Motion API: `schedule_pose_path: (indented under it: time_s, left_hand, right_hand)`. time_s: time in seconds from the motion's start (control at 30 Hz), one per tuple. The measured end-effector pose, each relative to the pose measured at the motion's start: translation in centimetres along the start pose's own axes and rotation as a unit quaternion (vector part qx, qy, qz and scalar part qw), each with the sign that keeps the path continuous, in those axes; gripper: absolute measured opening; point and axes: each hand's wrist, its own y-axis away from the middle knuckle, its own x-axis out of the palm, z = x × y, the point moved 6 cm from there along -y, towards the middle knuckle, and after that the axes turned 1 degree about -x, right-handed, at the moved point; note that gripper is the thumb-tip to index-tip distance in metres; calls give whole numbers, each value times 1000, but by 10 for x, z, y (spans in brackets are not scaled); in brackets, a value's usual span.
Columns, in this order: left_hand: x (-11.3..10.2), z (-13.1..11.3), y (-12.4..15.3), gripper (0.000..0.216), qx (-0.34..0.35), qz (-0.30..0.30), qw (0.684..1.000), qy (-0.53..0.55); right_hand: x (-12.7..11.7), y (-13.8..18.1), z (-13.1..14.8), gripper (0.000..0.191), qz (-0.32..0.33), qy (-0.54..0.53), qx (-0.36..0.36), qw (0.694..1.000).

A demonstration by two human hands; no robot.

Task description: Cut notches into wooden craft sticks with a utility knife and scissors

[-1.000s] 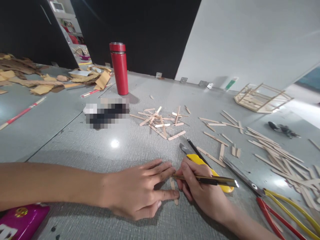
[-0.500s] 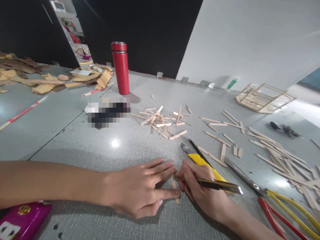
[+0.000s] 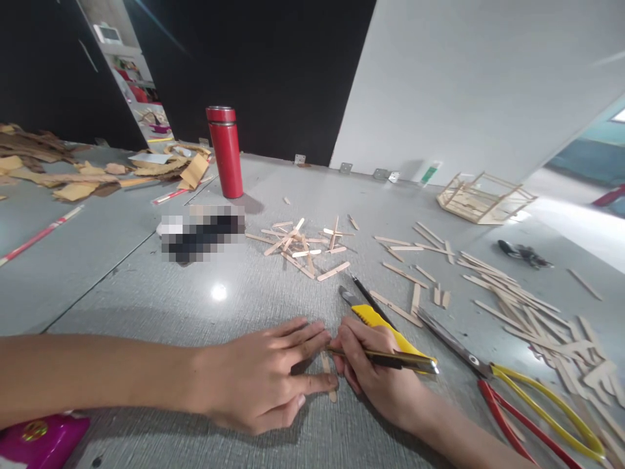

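Note:
My left hand (image 3: 266, 374) lies flat on the table with its fingers spread, two fingertips pressing on a thin wooden craft stick (image 3: 333, 395). My right hand (image 3: 374, 365) is closed in a writing-like grip on a slim gold-and-black pen-shaped tool (image 3: 400, 360). This tool points left toward the stick's upper end, and its tip is mostly hidden by the fingers. Just beyond the right hand lie a yellow utility knife (image 3: 378, 319) and a black pen (image 3: 371, 294). Scissors (image 3: 483, 370) with red and yellow handles rest to the right.
Loose craft sticks lie in a middle pile (image 3: 299, 247) and a right-hand pile (image 3: 537, 319). Farther back stand a red flask (image 3: 225, 153) and a stick frame (image 3: 483, 198). Cardboard scraps (image 3: 81, 176) cover the far left; a purple packet (image 3: 46, 440) sits near left.
The view has turned slightly, so the scene sits farther left and lower. Both hands keep the same grip and place at the stick, with little visible motion.

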Motion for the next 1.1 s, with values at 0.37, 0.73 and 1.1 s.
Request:
schedule_pose_path:
  time_s: [0.37, 0.73, 1.1]
  left_hand:
    - [4, 2, 1, 53, -7, -23, 1000, 1]
    - [2, 1, 2, 48, 0, -33, 999, -4]
    - [0, 1, 0, 49, 1, -21, 1000, -18]
  right_hand:
    - [-4, -6, 8, 34, 17, 65, -39, 997]
    - [-5, -2, 6, 42, -21, 32, -10, 999]
    - [-2, -3, 2, 44, -13, 8, 4, 1000]
